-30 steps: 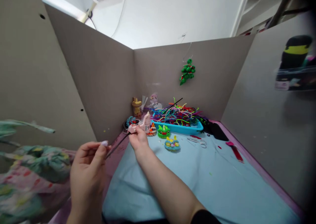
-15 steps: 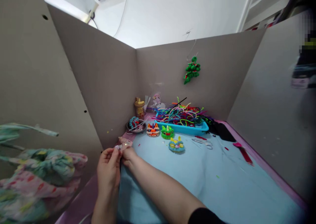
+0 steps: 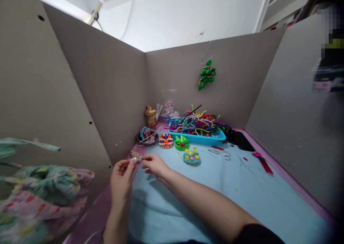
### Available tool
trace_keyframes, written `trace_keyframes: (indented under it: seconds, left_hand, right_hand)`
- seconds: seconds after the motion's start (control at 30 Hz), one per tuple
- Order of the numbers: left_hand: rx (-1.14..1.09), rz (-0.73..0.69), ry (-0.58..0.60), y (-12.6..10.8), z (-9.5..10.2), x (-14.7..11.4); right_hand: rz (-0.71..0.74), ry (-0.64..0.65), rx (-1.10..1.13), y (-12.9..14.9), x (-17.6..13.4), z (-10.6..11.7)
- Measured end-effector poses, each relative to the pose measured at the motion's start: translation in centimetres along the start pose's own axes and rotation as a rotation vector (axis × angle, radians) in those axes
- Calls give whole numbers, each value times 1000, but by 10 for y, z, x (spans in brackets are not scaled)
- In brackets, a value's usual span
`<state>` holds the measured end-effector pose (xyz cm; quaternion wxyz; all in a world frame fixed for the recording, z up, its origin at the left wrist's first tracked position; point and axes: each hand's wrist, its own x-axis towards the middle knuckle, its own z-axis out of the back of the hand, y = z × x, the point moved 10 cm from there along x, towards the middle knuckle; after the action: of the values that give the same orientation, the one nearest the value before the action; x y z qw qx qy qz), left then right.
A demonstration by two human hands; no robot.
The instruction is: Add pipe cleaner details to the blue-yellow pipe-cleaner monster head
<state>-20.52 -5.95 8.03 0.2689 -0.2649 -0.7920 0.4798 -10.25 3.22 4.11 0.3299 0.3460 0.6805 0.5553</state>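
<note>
My left hand (image 3: 122, 174), at the table's left edge, pinches a small whitish, shiny piece (image 3: 136, 159) between thumb and forefinger; its kind is too small to tell. At the piece's right end is my right hand (image 3: 156, 167), its thumb and forefinger closed together and its other fingers a little apart. What those fingertips hold is not clear. Behind the hands a pink patterned item (image 3: 133, 153) lies near the partition. Beyond stand an orange fuzzy animal head (image 3: 166, 141), a green one (image 3: 182, 143) and a blue-and-yellow one (image 3: 191, 157).
A blue tray (image 3: 199, 139) heaped with colourful pipe cleaners (image 3: 196, 122) stands at the back. Beside it are a dark bowl (image 3: 147, 138) and a brown cup (image 3: 151, 117). Scissors (image 3: 221, 153) lie on the blue cloth (image 3: 220, 201). Grey partitions (image 3: 174, 71) enclose the table; patterned fabric (image 3: 45, 197) hangs left.
My right hand has moved right, away from my left hand, and the whitish piece now shows between them. My left hand still pinches. The view has shifted slightly.
</note>
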Motion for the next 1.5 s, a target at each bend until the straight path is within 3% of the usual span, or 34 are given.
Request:
trace_keyframes:
  seconds: [0.1, 0.2, 0.37, 0.53, 0.77, 0.97, 1.17, 1.27, 1.4, 1.5]
  left_hand:
    - [-125, 129, 87, 18, -36, -18]
    - [-308, 418, 242, 52, -90, -55]
    - [-435, 665, 485, 82, -159, -114]
    - [-414, 748, 726, 89, -192, -152]
    - [-411, 806, 813, 98, -206, -174]
    - [-438, 843, 790, 103, -213, -181]
    - [-297, 790, 740, 115, -206, -180]
    - [-163, 698, 683, 123, -192, -155]
    - [84, 316, 502, 113, -172, -79]
    - [199, 73, 465, 102, -178, -40]
  right_hand:
    - [204, -122, -114, 35, -45, 57]
    - [357, -209, -122, 59, -86, 98]
    - [383, -173, -20, 64, -123, 140]
    - [358, -95, -9, 63, -146, 167]
    - [407, -74, 34, 64, -160, 180]
    - [421, -149, 36, 59, -163, 188]
    - [395, -252, -99, 57, -165, 200]
    - [432, -370, -299, 70, -166, 221]
    - [379, -470, -783, 78, -150, 241]
    - [264, -466, -1076, 67, -125, 243]
